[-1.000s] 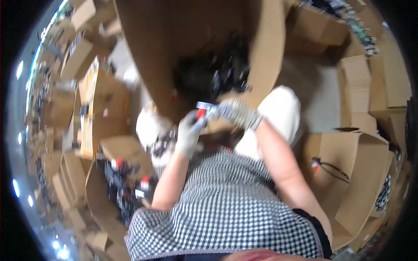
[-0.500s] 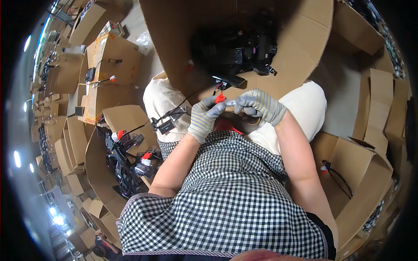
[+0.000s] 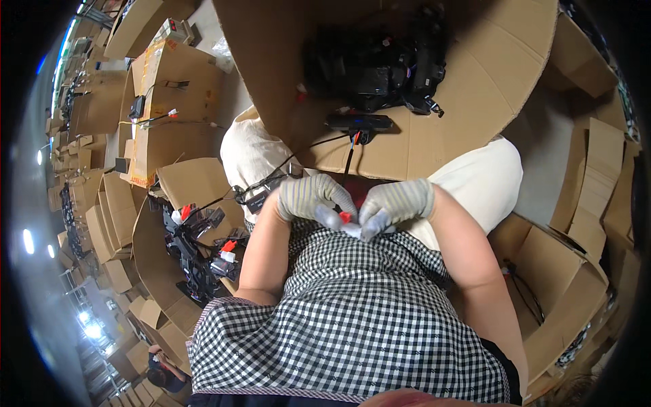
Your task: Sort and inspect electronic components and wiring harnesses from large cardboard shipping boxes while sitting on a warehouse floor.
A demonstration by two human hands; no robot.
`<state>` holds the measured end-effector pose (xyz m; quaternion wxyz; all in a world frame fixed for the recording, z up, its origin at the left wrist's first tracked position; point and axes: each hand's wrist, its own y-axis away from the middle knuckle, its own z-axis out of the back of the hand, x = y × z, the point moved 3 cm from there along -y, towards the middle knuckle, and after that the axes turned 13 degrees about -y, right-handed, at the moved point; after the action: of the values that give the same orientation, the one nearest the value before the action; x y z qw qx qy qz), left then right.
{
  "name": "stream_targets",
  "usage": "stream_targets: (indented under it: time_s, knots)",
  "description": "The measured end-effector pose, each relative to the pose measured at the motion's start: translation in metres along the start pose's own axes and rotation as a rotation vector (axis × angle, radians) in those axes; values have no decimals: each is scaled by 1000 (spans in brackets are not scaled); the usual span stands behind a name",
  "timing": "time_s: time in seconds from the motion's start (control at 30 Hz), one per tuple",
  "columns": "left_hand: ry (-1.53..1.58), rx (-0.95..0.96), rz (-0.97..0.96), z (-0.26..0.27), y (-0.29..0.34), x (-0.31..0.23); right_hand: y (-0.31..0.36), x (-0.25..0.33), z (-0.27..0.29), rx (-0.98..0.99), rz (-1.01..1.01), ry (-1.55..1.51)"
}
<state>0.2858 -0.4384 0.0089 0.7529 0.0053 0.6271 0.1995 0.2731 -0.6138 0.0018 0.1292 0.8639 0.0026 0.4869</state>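
Note:
Close to the checked apron, my gloved left hand (image 3: 313,199) pinches a red connector (image 3: 345,217). A small whitish piece (image 3: 351,230) sits against that connector, between the fingertips of both hands. My gloved right hand (image 3: 396,205) is closed on the other end of the whitish piece; its fingers partly hide it. From the hands a black cable (image 3: 348,163) runs up to a slim black device (image 3: 359,123) at the front edge of the large box. Another dark cable with a small black box (image 3: 256,202) passes beside my left wrist.
The large open carton (image 3: 475,102) ahead holds a pile of black devices (image 3: 373,71). At left, a carton (image 3: 152,264) contains black units with red and white connectors. A carton (image 3: 563,298) at right has a cable inside. Far lower left, a person (image 3: 165,373) is visible.
Both hands have come down toward the apron with the red connector and whitish piece. The black device now lies level at the box edge, its cable stretched toward me.

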Motion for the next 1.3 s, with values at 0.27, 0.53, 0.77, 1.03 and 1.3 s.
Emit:
stream_targets:
  time_s: [0.27, 0.53, 0.77, 1.03, 1.3]
  knots:
    - [-171, -915, 1207, 90, -37, 118, -15, -4, -13, 198, -165, 4]
    - [1035, -886, 623, 62, -55, 150, -19, -3, -2, 155, -144, 17]
    - [432, -1267, 230, 75, 39, 9, -8, 12, 8, -240, -123, 67]
    - [856, -1548, -1138, 24, 283, -71, -6, -2, 42, -774, 164, 180]
    - [-101, -1889, -92, 39, 114, -84, 5, 5, 39, -796, 203, 293]
